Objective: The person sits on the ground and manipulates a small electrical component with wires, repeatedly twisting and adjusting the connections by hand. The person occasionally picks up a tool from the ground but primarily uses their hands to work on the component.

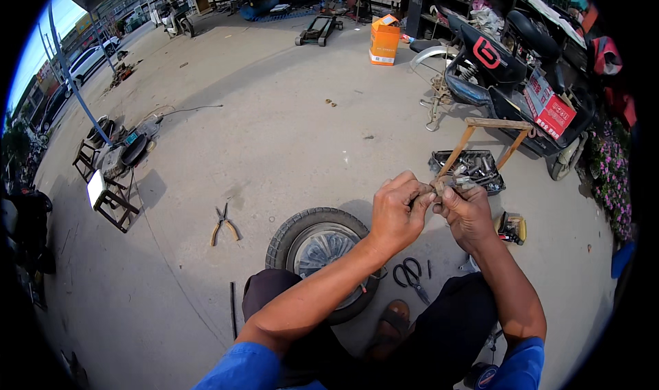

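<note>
My left hand (397, 210) and my right hand (468, 218) meet in front of me, raised over the ground. Between their pinched fingertips is a small greyish-brown piece (440, 187), mostly covered by fingers, so I cannot make out its kind. Below my left forearm a wheel (322, 247) with a black tyre and a grey hub lies flat, close to my knees. Black-handled scissors (412, 277) lie on the ground right of the wheel. To its left rest pliers (223, 226) with yellowish handles, jaws pointing away from me.
Beyond my hands stands a black tray (489, 178) of metal parts, with a wooden frame (498, 123) over it. A scooter (491, 64) carrying a red box (549, 105) is at the far right. An orange box (384, 43) and a floor jack (320, 29) stand farther back; a low stool (118, 201) is left.
</note>
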A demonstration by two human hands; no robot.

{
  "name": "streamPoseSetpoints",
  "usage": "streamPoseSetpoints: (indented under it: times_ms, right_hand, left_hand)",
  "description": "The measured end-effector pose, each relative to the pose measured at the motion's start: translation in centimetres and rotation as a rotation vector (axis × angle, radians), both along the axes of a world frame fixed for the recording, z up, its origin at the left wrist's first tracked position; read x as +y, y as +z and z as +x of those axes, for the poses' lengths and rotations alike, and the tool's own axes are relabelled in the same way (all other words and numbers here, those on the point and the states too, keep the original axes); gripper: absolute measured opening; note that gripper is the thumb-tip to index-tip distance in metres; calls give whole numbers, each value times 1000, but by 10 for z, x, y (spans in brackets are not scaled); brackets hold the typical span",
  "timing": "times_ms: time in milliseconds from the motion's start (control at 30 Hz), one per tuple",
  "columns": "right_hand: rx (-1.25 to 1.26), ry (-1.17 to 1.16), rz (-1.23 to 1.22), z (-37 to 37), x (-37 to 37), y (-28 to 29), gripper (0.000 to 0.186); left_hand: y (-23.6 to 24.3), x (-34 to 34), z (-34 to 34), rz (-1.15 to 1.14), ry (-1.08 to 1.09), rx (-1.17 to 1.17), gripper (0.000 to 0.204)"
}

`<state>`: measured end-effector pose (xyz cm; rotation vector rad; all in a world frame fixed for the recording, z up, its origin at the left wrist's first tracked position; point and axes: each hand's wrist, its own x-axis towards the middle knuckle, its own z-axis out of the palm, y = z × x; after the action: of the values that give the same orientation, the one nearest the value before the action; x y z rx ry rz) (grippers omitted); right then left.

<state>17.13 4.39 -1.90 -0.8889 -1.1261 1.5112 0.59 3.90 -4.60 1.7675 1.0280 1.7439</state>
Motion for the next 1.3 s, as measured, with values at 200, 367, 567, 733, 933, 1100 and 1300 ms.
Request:
streamPoseSetpoints:
  times_ms: [200, 367, 567, 733, 933, 1100, 1300]
  right_hand:
    - [20, 44, 19, 3, -5, 1, 30]
    - [43, 4, 1, 6, -6, 2, 28]
    - [122, -11, -65, 9, -5, 7, 27]
    - [104, -6, -38, 9, -5, 6, 26]
    - [6, -18, 17, 3, -10, 10, 25]
    - [64, -9, 13, 4, -9, 10, 23]
    - [61, -10, 35, 6, -9, 11, 23]
  left_hand:
    - [3, -1, -2, 154, 99, 210, 8]
    - [-1, 3, -6, 104, 22, 169, 10]
    - [1, 6, -6, -39, -276, -58, 9]
    - [1, 8, -6, -82, -340, -70, 9]
    - [-1, 7, -5, -98, -312, -86, 14]
    - [-13, 11, -3, -369, -461, -241, 22]
    - [-13, 12, -3, -490, -657, -369, 27]
